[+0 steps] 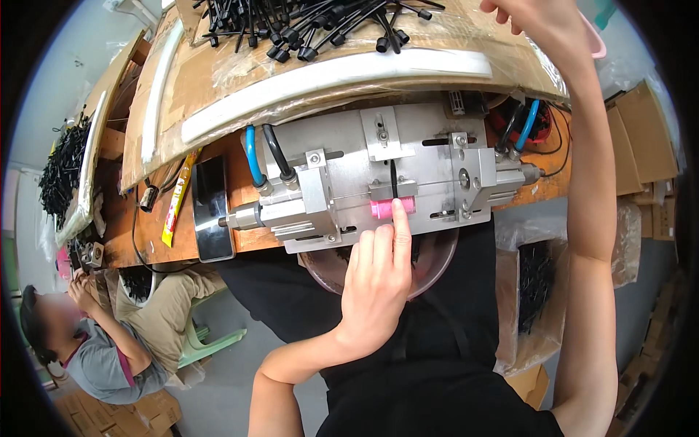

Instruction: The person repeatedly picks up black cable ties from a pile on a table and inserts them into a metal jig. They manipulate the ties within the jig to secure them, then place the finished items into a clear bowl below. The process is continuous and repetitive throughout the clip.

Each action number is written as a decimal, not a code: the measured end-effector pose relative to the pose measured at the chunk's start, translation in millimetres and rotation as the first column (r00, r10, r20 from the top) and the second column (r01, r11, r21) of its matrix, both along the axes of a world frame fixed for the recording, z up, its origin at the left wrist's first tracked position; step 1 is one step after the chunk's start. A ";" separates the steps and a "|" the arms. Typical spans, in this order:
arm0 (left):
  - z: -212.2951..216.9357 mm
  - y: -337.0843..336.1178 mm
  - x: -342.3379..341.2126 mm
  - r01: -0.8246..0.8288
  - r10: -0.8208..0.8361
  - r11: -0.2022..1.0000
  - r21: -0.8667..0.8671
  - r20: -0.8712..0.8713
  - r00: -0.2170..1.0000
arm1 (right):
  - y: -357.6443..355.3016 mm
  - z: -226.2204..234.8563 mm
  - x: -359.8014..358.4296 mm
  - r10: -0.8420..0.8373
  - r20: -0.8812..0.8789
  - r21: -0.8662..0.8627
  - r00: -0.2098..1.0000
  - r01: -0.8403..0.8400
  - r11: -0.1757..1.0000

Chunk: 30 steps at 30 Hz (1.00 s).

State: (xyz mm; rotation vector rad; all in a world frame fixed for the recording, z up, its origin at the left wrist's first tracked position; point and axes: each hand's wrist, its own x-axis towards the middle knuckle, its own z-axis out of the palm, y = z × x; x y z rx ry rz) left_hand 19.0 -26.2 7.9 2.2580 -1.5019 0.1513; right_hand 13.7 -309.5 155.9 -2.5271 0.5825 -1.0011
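My left hand point(378, 280) comes up from below, with its index finger stretched out and its other fingers bent. That fingertip touches the lower end of a thin black rod point(394, 178), beside a pink block point(382, 209) on the front of a metal clamping fixture point(429, 175). Up at the top right, my right hand point(542, 25) reaches over the cardboard surface, its fingers loosely apart and partly cut off by the picture's edge. Nothing shows in its fingers. Close by lies a pile of black rods with wider end caps point(313, 29).
Blue and black hoses point(254, 156) rise from the fixture's ends. A dark phone point(212, 207) and a yellow packet point(178, 200) lie on the wooden table. Below the fixture is a bowl point(437, 269); to the right stands a lined box of black parts point(535, 291). Another person point(113, 349) sits at left.
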 end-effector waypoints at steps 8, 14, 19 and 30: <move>3.3 -1.4 4.8 0.038 -0.039 0.999 0.018 0.061 0.997 | -2.7 -21.3 -57.8 0.015 0.560 0.427 0.828 -0.304 0.852; 75.2 -38.7 92.2 -0.010 0.047 0.943 -0.331 0.103 0.994 | 110.2 -78.3 -105.4 0.113 0.424 0.431 0.898 -0.310 0.847; 108.6 -92.1 164.9 -0.010 0.079 0.951 -0.309 0.211 0.974 | 178.5 -144.1 -98.0 0.291 0.079 0.051 0.953 -0.295 0.954; 198.6 -93.3 179.6 0.054 -0.053 0.998 0.010 -0.079 0.995 | 182.4 -169.6 -78.5 0.270 0.022 0.027 0.963 -0.270 0.962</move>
